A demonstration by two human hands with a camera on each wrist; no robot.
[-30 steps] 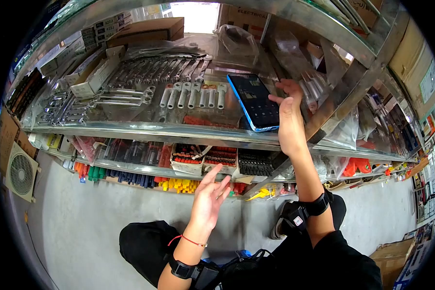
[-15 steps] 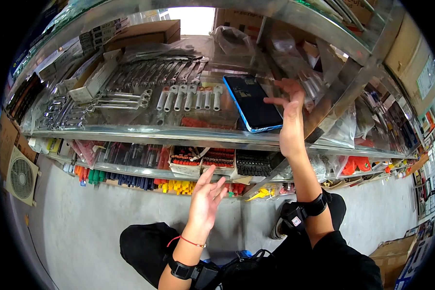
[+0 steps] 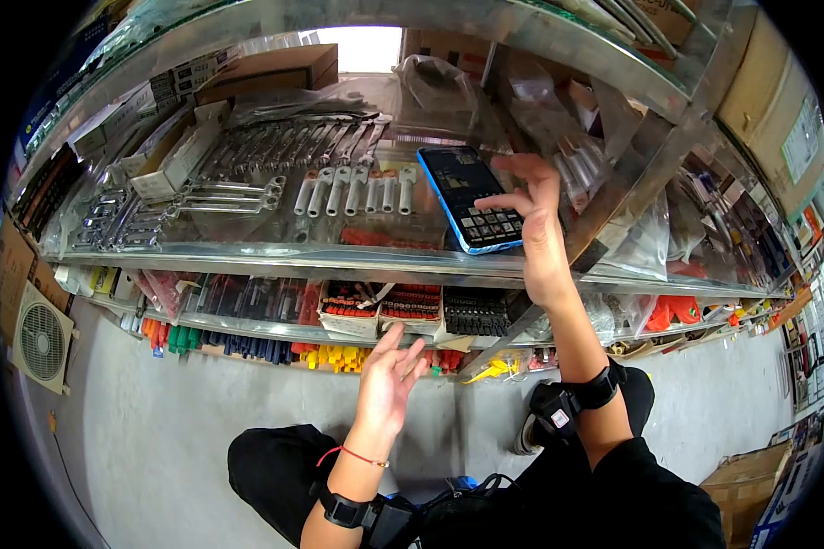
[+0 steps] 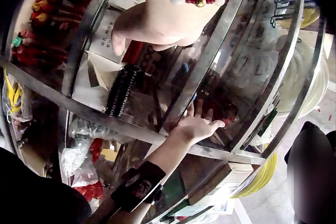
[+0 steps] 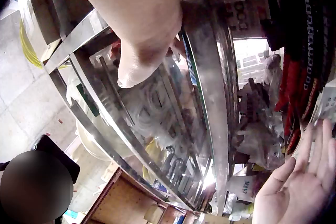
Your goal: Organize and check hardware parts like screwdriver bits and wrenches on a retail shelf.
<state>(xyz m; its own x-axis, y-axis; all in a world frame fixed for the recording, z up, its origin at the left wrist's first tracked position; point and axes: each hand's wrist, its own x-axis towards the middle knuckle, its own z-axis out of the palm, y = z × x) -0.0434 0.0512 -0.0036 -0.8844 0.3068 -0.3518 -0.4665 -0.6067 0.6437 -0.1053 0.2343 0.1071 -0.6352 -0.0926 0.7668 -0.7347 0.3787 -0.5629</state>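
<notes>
A smartphone [image 3: 450,174] with a blue edge lies tilted on the glass shelf, its screen lit with rows of small pale tiles on the lower half. My right hand [image 3: 542,240] is at the phone's right side, one finger stretched over the lower screen. In the right wrist view only the thumb side of that hand [image 5: 144,50] shows well. My left hand [image 3: 384,389] is held in the air before the lower shelf, fingers spread and holding nothing. Left of the phone, short metal socket wrenches [image 3: 337,194] stand in a row.
Combination wrenches [image 3: 293,145] and more chrome spanners [image 3: 229,194] lie on the same shelf. Its metal front edge [image 3: 275,265] runs below the phone, and a metal post [image 3: 627,188] rises on the right. Small boxes of red-handled tools [image 3: 412,302] sit underneath.
The phone screen has gone from mostly dark to showing pale tiles. My right hand has shifted slightly left, its finger now lower over the screen. The left hand stays nearly still.
</notes>
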